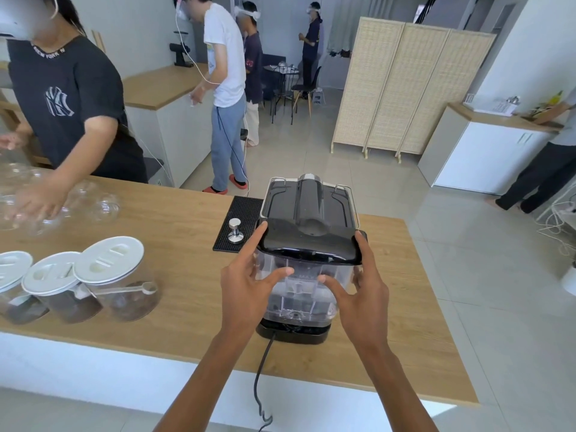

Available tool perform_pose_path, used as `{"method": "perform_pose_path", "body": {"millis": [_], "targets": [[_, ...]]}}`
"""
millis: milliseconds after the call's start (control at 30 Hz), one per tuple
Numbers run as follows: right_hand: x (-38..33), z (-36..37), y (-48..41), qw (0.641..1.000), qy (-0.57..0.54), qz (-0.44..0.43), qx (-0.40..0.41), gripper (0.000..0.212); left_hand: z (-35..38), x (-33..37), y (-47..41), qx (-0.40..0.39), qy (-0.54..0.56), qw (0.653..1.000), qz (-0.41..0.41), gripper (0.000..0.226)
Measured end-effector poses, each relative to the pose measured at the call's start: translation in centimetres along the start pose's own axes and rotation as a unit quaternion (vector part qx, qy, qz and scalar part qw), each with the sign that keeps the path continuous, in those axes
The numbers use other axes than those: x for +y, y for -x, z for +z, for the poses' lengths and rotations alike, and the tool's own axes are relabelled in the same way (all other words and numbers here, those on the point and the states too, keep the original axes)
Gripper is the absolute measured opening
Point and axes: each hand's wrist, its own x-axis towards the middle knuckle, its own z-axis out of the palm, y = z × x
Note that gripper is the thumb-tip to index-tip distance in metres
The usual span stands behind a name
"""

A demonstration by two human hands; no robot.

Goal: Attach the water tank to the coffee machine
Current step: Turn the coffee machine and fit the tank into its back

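Two hands, left hand (pixel 246 285) and right hand (pixel 361 291), grasping one clear water tank (pixel 300 288) by its sides, at the near back of one coffee machine (pixel 308 210). Leftward, three lidded jars (pixel 112 275). Beyond, one tamper (pixel 235 231) on one black mat (pixel 246 210).

The water tank (pixel 300 286) is clear plastic with a glossy black lid, standing upright against the near face of the coffee machine (pixel 308 204). The machine is black, its top edged by a wire rail, its black base showing just below the tank.
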Motion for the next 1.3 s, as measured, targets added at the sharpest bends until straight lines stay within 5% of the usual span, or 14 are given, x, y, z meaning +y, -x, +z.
{"method": "perform_pose_path", "body": {"millis": [1300], "targets": [[3.2,2.0,2.2,0.999,0.037,-0.002,0.018,0.095,0.2,-3.5,2.3,0.006,-0.098,0.995,0.027,0.088]]}}
